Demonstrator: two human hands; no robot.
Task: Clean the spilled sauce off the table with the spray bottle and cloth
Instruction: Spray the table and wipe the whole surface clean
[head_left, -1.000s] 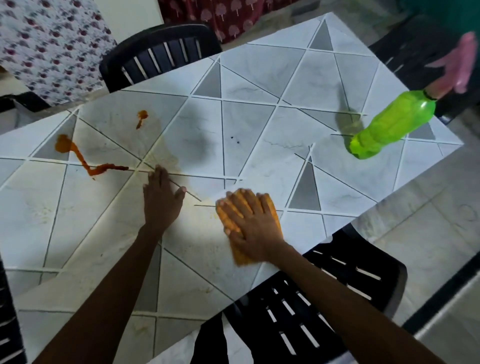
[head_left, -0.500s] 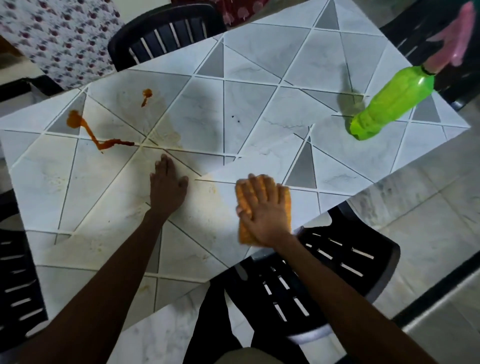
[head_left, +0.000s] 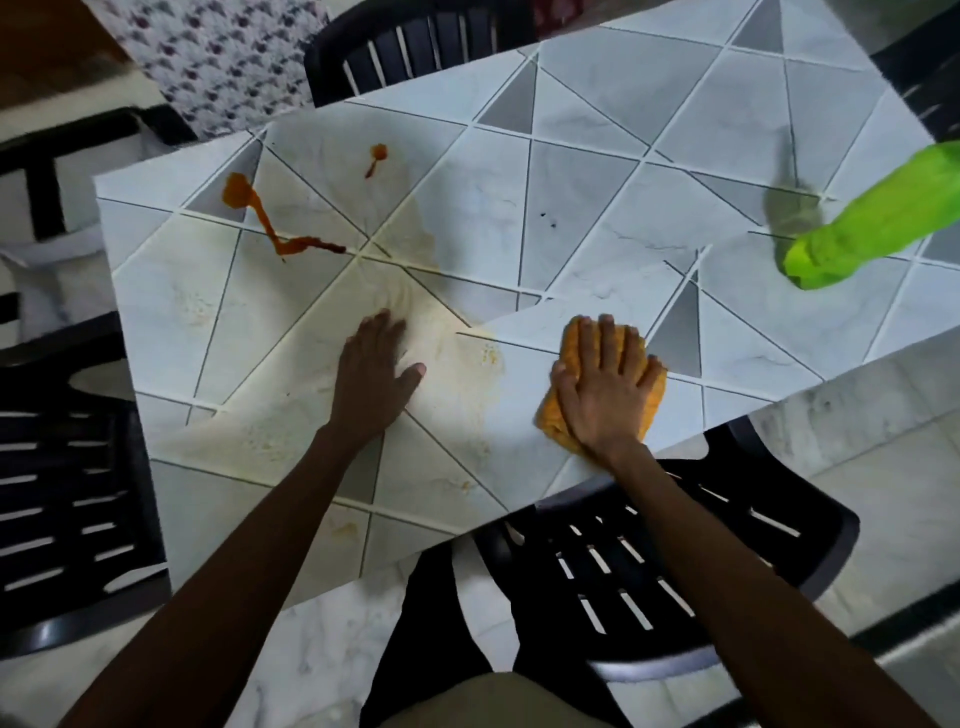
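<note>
Patterned tabletop (head_left: 597, 171), black chairs (head_left: 649, 571) drawn up on three sides.
Green spray bottle (head_left: 872, 223) far right, cut by the frame edge. Left hand (head_left: 371, 379) flat on a smeared patch, grip released. Right hand (head_left: 602, 389), grip released, presses and mostly covers the orange cloth (head_left: 555, 415) near the front edge. Sauce (head_left: 275, 228) streak far left.

readable text: none anywhere in the view
spray bottle (head_left: 883, 218): plain green body, blurred, with no label or brand legible
cloth (head_left: 555, 415): plain orange, no print or tag showing
bench (head_left: 571, 171): line-and-triangle pattern only, no lettering or numbers
patterned fabric (head_left: 223, 47): small repeated motif, no words
</note>
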